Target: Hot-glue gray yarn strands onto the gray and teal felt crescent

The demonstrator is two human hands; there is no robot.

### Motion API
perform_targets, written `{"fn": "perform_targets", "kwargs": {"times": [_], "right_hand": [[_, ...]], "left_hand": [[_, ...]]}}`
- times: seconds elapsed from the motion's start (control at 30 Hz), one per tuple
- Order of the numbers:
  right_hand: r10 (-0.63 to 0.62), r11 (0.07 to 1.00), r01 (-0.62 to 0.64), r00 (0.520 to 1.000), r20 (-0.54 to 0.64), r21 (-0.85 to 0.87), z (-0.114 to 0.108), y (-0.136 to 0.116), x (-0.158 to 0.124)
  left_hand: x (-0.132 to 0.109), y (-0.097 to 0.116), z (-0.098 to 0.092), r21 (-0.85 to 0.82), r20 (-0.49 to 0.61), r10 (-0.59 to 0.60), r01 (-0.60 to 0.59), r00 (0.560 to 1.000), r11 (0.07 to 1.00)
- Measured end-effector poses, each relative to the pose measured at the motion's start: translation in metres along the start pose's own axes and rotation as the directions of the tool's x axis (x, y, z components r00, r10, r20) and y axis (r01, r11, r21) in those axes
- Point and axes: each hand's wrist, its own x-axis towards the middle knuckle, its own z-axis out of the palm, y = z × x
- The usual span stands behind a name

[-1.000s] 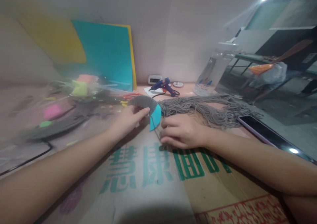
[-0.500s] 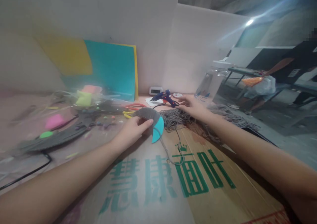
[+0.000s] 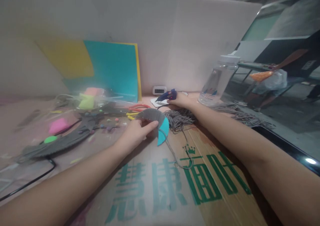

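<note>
Yarn-wrapped crescent (image 3: 163,127), mid-scene, is pinched by the left hand (image 3: 137,129); the right hand (image 3: 181,101) is at the glue gun (image 3: 170,95), the crescent's one o'clock, grip unclear. Slackening that pinch could let the trailing yarn (image 3: 185,168), five o'clock, unwind.

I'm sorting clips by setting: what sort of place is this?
Probably a craft workspace: a glue gun at the right hand, a heap of gray cord, and a turquoise sheet upright by the wall.
</note>
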Motion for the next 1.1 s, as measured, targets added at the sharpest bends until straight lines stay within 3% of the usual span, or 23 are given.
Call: {"fn": "perform_targets", "kwargs": {"times": [0.3, 0.43, 0.5, 0.6, 0.73, 0.83, 0.97, 1.1], "right_hand": [[-0.051, 0.992, 0.055, 0.998, -0.042, 0.115, -0.028, -0.016, -0.048], [-0.091, 0.881, 0.127, 0.991, -0.101, 0.456, -0.033, -0.018, -0.086], [-0.089, 0.833, 0.154, 0.985, -0.146, 0.532, -0.033, -0.016, -0.108], [-0.024, 0.841, 0.114, 0.984, -0.174, 0.529, -0.031, -0.010, -0.141], [-0.211, 0.803, 0.256, 0.967, -0.146, 0.538, -0.027, -0.005, -0.169], [-0.307, 0.783, 0.327, 0.943, -0.128, 0.529, -0.025, -0.010, -0.176], [-0.314, 0.832, 0.326, 0.944, -0.103, 0.449, -0.025, -0.015, -0.176], [-0.299, 0.861, 0.325, 0.946, -0.128, 0.392, -0.023, -0.014, -0.174]], "left_hand": [[0.004, -0.009, 0.001, -0.112, -0.014, 0.020, -0.021, 1.000, 0.993], [0.003, -0.008, 0.002, -0.177, 0.000, 0.028, -0.027, 1.000, 0.984], [0.002, -0.005, 0.004, -0.237, 0.011, 0.025, -0.022, 1.000, 0.971], [0.000, -0.001, 0.006, -0.348, 0.005, -0.014, 0.014, 1.000, 0.937], [0.001, -0.003, 0.005, -0.295, 0.003, -0.027, 0.027, 1.000, 0.955], [0.002, -0.006, 0.002, -0.191, -0.024, 0.000, -0.004, 1.000, 0.982], [0.003, -0.005, -0.001, -0.097, -0.075, 0.023, -0.031, 0.997, 0.995], [0.002, -0.001, 0.000, -0.113, -0.113, 0.034, -0.047, 0.993, 0.992]]}}
